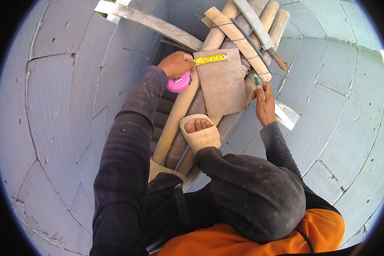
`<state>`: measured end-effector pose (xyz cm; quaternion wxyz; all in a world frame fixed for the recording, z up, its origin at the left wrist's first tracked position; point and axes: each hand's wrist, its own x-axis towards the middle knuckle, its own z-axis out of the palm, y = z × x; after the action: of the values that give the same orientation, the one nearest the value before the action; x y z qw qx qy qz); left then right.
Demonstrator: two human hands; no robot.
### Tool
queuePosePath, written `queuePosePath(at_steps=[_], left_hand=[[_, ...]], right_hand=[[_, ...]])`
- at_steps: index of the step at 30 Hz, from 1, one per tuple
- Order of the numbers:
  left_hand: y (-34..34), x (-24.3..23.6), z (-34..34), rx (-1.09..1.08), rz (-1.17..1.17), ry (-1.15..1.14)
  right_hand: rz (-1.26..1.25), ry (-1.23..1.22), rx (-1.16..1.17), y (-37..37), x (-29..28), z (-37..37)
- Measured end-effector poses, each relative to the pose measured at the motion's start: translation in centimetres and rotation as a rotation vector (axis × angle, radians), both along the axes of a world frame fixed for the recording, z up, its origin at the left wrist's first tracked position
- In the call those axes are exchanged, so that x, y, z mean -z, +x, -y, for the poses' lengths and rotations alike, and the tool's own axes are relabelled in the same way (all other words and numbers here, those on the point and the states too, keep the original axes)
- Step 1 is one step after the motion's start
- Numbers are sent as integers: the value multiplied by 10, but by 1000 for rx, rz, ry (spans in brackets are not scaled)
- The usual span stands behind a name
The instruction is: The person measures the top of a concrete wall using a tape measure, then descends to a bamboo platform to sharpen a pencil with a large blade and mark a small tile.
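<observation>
My left hand (176, 65) is closed round a pink tape measure (179, 83). Its yellow blade (211, 59) is pulled out to the right and lies across the upper part of a thin brown board (224, 87). The board rests on a row of round poles (175, 121), beyond my sandalled foot (199, 132). To the right of the board, my right hand (265, 103) pinches a small green pen-like stick (256, 80), its green end pointing up. Most of that stick is hidden by the fingers.
Grey block walls (51, 98) rise closely on both sides. Past the board lie a wire-bound wooden slat (237, 40) and a flat grey tool with a wooden handle (279, 60). A curved plank (149, 23) runs to the upper left. Dark gaps show beside the poles.
</observation>
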<state>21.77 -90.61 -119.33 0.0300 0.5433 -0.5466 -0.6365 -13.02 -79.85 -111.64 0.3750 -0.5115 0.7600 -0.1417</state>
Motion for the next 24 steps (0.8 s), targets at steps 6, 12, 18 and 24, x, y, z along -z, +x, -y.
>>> queuePosePath(at_steps=[6, 12, 18, 24], left_hand=[[-2, 7, -5, -25, 19, -93], [-10, -3, -3, 19, 112, -110], [-9, -1, -6, 46, 174, -157], [-10, 1, -10, 24, 198, -188]], right_hand=[[-195, -133, -389, 46, -30, 46], [-341, -97, -554, 60, -21, 88], [-357, -101, -645, 72, -17, 97], [-456, -27, -725, 83, -14, 110]])
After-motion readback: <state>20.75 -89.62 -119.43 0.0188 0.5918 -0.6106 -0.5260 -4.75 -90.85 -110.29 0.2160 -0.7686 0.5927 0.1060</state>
